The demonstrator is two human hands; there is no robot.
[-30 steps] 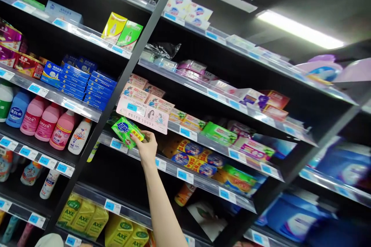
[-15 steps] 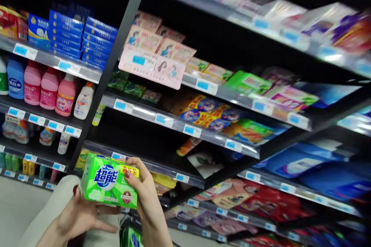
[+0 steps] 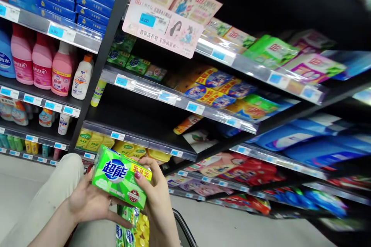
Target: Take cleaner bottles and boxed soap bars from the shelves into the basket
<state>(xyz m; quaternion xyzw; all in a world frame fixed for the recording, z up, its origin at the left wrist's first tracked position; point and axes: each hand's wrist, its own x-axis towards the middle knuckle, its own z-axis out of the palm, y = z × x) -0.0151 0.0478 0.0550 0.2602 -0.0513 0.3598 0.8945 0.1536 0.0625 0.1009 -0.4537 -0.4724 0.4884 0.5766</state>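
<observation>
A green soap pack [image 3: 120,179] with a blue round logo and a yellow corner is held tilted in front of me. My right hand [image 3: 155,185] grips its right end, the thumb with dark red nail pressed on the front face. My left hand [image 3: 94,200] supports the left end, its thumb at the edge and its fingers reaching underneath, one stretched out to the right. Below the hands lie more green packs [image 3: 124,235] and a pack with yellow shapes [image 3: 142,229], partly covered by my right hand and wrist.
Shelves of cleaning goods stand ahead, with a pink price sign [image 3: 164,27] sticking out. Yellow AXE bottles [image 3: 92,141] are on a low shelf, pink bottles [image 3: 42,63] at left. A dark curved rail [image 3: 185,225] rises beside my right wrist. My knee [image 3: 68,173] shows at left.
The view has moved closer to the shelves and sharpened. The soap pack has shifted slightly right and tilted more, still between both hands. More packs below the hands have come into view.
</observation>
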